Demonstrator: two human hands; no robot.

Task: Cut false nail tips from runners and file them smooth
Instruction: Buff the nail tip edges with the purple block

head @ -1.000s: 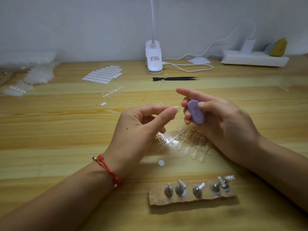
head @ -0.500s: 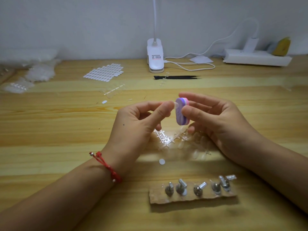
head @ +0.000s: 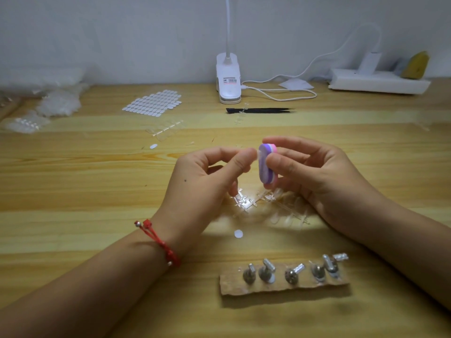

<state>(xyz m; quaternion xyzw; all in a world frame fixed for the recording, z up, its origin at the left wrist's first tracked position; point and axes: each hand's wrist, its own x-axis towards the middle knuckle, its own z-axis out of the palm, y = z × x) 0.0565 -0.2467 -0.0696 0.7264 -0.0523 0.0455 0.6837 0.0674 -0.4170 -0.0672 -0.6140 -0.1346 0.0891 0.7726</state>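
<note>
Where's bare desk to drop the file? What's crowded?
Bare wood left of the left hand, which pinches a tip, below the sticker sheet. Another bare strip between the right hand, holding the file, and the power strip, right of the tweezers. Crowded: under both hands, runners, and the stand board nearer the person.

Filing block [head: 265, 167]: purple faces, with pink and white layers seen at the edge. Wrist cord [head: 159, 242]: red. Table [head: 73, 191]: pale wood, banded by darker grain. Lamp base [head: 228, 80] and power strip [head: 378, 84]: white. Tweezers [head: 260, 110]: black. Runners [head: 283, 203]: clear.
</note>
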